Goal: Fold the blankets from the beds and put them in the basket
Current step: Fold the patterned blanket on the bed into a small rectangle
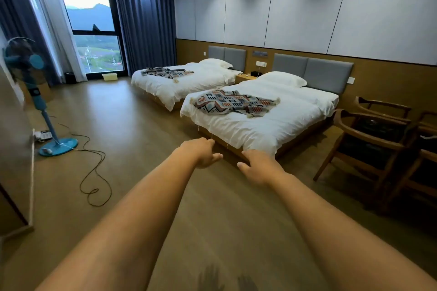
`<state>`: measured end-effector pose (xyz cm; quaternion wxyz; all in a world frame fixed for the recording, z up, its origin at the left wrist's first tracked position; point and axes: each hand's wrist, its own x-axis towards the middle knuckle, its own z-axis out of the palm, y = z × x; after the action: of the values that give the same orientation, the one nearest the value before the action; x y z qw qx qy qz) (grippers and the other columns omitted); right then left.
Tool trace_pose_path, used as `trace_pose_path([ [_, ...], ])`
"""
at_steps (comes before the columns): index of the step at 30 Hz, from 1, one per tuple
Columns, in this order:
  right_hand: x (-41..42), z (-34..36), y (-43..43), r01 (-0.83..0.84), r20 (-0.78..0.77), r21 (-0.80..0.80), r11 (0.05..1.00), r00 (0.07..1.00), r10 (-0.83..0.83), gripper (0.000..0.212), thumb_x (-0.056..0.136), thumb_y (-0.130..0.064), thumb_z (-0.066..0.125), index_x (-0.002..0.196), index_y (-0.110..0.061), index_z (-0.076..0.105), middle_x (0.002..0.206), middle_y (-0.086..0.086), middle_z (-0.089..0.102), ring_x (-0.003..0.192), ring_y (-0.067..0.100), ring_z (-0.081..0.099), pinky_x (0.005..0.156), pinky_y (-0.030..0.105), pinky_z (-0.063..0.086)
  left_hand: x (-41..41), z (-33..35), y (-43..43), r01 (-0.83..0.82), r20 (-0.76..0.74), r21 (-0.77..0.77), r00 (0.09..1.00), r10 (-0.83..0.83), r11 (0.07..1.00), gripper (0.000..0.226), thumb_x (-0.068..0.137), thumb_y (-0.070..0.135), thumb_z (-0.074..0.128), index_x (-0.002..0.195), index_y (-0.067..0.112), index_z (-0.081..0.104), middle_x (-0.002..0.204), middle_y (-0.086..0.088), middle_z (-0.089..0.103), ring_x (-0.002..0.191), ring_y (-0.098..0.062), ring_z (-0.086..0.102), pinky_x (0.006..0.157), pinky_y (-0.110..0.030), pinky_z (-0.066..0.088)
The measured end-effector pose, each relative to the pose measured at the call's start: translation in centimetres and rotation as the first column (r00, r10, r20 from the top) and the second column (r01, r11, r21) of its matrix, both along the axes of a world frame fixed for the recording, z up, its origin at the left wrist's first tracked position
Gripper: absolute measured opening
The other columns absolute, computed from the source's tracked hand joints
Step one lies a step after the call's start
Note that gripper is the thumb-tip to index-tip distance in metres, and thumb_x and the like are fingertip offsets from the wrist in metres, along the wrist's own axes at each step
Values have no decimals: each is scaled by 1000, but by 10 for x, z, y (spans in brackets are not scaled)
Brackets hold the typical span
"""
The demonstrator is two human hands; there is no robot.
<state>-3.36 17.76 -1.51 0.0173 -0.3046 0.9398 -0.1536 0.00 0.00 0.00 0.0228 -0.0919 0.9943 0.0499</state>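
At nine o'clock, a blue plastic pedestal fan (35, 92) on a round base, with a thin dark cable (94, 172) looping over the wooden floor toward seven o'clock. At eleven o'clock, far off under the window, a pale yellow rectangular plastic basket (109, 76) on the floor, well apart from both beds. Near twelve o'clock, the far white-sheeted bed (151, 85), with a dark grey-and-white patterned woven blanket (165, 73) lying rumpled across its middle. Toward one o'clock, the near white-sheeted bed (260, 130), carrying a rumpled geometric woven blanket in grey, red and black (234, 103), tassels at its corners. Low in the centre, two bare forearms stretched forward. Left hand (203, 152) at the foot corner of the near bed, fingers loosely curled, holding nothing. Right hand (255, 168) just beside it at four o'clock, fingers relaxed, likewise empty. Contact with the bedding: cannot tell. At three o'clock, two dark wooden armchairs (364, 120) beside the near bed.
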Motion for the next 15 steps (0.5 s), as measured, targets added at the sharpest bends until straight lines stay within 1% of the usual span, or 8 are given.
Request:
trace_pose_path([
  [3,-37,-4,-18,1,-3,-21,1000,1000,-1,40,94,-36,44,127,-14,49,131,7,52,119,23,48,98,39,43,-36,-5,-16,10,-1,-5,1000,-10,1000,65,92,54,40,143,15,28,145,-11,38,130,-28,41,101,-42,38],
  [6,-79,-9,-45,6,-8,-3,1000,1000,-6,38,93,-36,45,124,-15,51,128,6,54,115,23,50,95,37,44,-80,-9,-42,23,-6,-2,1000,-23,1000,65,91,54,40,142,15,28,144,-11,40,129,-28,42,100,-42,39],
  [8,-113,-11,-68,10,-24,17,1000,1000,-9,37,94,-37,44,124,-16,50,129,7,53,115,23,50,93,36,44,-113,-12,-65,29,-15,-6,999,-29,1000,65,91,54,40,143,16,28,145,-10,39,130,-28,41,101,-42,38],
  [11,-164,-15,-104,14,-7,33,999,1000,-13,39,94,-37,44,126,-16,48,131,8,52,118,23,48,95,36,42,-163,-15,-101,34,-11,12,999,-33,999,65,91,54,41,142,15,30,144,-11,40,129,-28,42,100,-42,39],
  [15,-229,-14,-147,54,27,6,999,998,-54,42,93,-35,45,130,-15,45,133,8,50,119,24,47,97,36,41,-234,-10,-148,47,-15,34,999,-46,998,61,91,53,42,137,14,36,140,-11,45,125,-27,46,98,-40,40],
])
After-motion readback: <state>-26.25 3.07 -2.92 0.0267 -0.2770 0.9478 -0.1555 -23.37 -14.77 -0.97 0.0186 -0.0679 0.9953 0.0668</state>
